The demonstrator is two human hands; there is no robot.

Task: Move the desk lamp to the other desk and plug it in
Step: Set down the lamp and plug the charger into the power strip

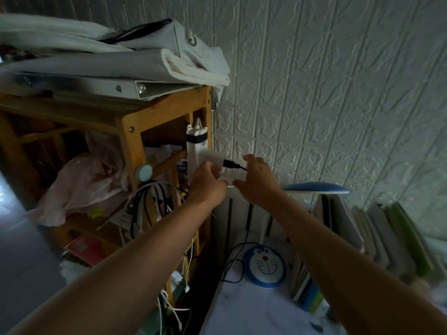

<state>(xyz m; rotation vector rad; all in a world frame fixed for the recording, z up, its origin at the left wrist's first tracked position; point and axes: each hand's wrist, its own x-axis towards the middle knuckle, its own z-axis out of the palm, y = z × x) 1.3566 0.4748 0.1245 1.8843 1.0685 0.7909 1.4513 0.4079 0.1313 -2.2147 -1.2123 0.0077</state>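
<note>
A: Well, starting at the left, what sits beyond the fingers?

B: Left of them stands a wooden shelf [128,131] with a white binder [101,89] and folded grey cloth [135,61] on top, and a pink plastic bag [84,182] inside. A white power strip [196,151] is strapped upright to its side post, just above the left hand [205,183].

A: And that hand?

B: Its fingers curl against the lower end of the strip; whether they actually grip it is hidden behind the knuckles.

A: The black plug [229,163]?

B: It lies between the two hands, its cord [235,259] trailing down. The right hand [257,180] is beside it, fingers spread and curved, thumb low; I cannot tell if they pinch the plug.

A: The lamp?

B: Below and right of the fingers, on the white desk [254,310]: a desk lamp [264,265] with a blue cartoon-cat base and a blue head near a row of books [387,238].
</note>
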